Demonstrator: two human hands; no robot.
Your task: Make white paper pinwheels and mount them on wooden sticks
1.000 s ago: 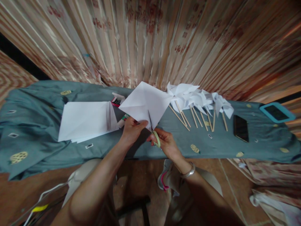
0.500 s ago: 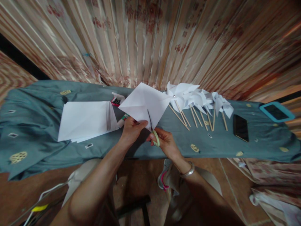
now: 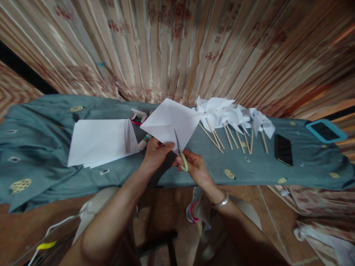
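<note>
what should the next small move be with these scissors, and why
I'd probably have the right hand gently close the scissors: one dark blade lies over the white paper, pointing from its near corner toward the middle, and the left hand pinches the paper beside it, seemingly steadying it.

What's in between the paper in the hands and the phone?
In the head view, a row of white paper pinwheels on wooden sticks lies between the held paper sheet and the smartphone.
</note>
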